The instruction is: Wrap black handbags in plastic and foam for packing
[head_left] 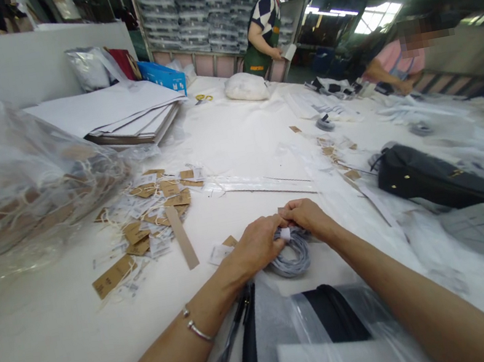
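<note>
A coil of grey cord (294, 259) with a white band (285, 234) lies on the white table. My left hand (260, 243) is closed at the coil's upper left edge, its fingertips pressed together there. Beside it, my right hand (307, 216) pinches at the top of the coil, with its fingertips close to the left ones. A bit of brown card shows behind the fingertips, and what exactly the right fingers grip is hidden. Just in front of me, below the coil, lies a black and grey bag in clear plastic (295, 321).
Brown tags with strings (138, 230) are scattered to the left, by a brown card strip (181, 238) and a large clear plastic bag (36, 180). White sheets (107, 108) are stacked behind. A black bag (437, 171) lies right. Two people work across the table.
</note>
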The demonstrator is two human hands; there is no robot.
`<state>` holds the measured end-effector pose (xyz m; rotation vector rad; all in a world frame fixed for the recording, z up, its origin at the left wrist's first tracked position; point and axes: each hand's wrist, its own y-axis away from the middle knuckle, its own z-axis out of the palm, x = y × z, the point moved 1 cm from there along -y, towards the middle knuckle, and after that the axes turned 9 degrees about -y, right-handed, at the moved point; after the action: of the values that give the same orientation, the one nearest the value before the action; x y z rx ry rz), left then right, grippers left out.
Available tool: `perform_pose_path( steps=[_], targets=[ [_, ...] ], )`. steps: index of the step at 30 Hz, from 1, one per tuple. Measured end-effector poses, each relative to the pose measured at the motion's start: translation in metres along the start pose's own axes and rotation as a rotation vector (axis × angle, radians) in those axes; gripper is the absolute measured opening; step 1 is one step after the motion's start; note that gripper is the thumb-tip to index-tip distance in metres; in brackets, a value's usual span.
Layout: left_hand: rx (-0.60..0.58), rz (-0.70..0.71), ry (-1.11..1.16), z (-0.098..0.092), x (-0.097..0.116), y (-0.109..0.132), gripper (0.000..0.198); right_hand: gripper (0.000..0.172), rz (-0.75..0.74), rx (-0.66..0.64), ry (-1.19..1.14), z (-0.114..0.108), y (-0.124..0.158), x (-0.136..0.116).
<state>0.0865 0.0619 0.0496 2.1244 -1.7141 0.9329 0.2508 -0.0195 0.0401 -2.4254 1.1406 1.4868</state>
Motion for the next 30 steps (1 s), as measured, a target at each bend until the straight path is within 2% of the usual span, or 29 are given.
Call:
perform_pose_path(
  steps=[7,12,18,23,30],
  targets=[
    [0.003,-0.034,-0.020,0.001,0.003,0.002,0.022,0.026,-0.086,0.083,-0.100,0.002,0.016,-0.004],
    [0.035,-0.087,-0.046,0.002,0.006,0.004,0.018,0.027,-0.148,0.062,-0.181,0.001,0.032,-0.012],
    [0.061,-0.120,-0.009,0.005,-0.002,0.004,0.015,0.025,-0.195,0.008,-0.256,0.000,0.043,-0.019],
    [0.108,-0.189,0.016,0.009,-0.003,0.004,0.027,0.022,-0.245,0.013,-0.226,0.002,0.051,-0.017],
    [0.138,-0.228,0.035,0.012,-0.005,0.002,0.021,0.013,-0.380,0.050,-0.111,0.004,0.061,-0.016]
  ],
)
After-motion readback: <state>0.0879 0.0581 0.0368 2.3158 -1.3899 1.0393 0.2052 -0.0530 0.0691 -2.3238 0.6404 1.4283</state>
